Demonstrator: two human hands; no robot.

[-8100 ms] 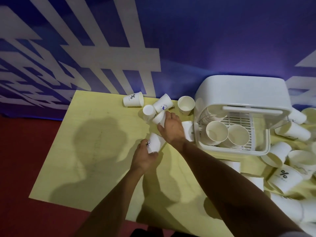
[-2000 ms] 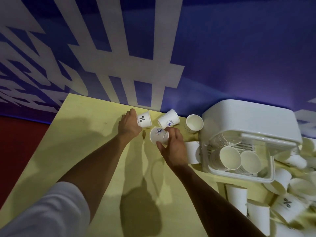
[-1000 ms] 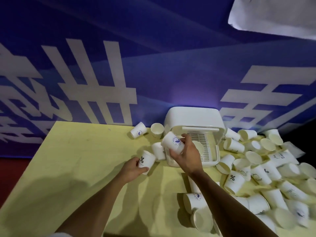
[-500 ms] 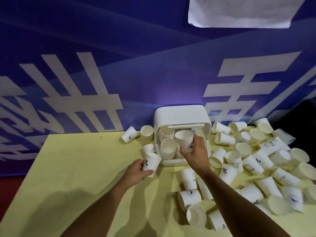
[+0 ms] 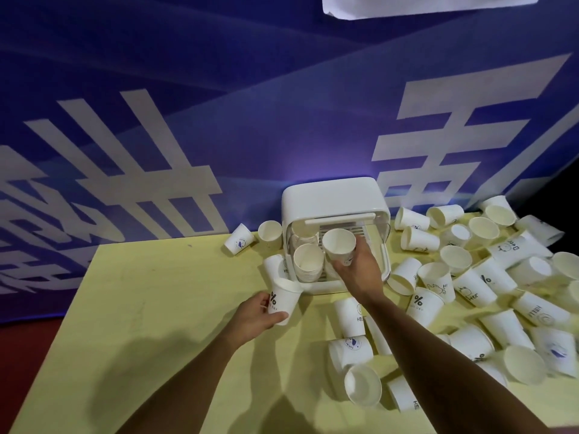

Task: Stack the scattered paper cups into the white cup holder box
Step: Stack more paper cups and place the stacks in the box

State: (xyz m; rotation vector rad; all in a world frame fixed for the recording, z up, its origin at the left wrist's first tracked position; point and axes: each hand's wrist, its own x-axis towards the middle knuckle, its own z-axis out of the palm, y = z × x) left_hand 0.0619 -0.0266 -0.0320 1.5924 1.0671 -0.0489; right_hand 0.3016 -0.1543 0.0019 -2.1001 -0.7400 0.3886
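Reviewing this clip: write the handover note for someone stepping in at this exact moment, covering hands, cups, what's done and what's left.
Left hand: grips the % cup just in front of the box's left corner.
Right hand: holds a second cup at the mouth of the white cup holder box.
Done: one stack sits in the box's left side.
Left: both held cups, the heap of loose cups right of the box, several front cups, and two far cups to its left.

wall: blue banner [image 5: 250,89], large white characters | table [image 5: 141,308]: pale yellow | floor [image 5: 18,355]: dark red | white sheet [image 5: 423,4] up top
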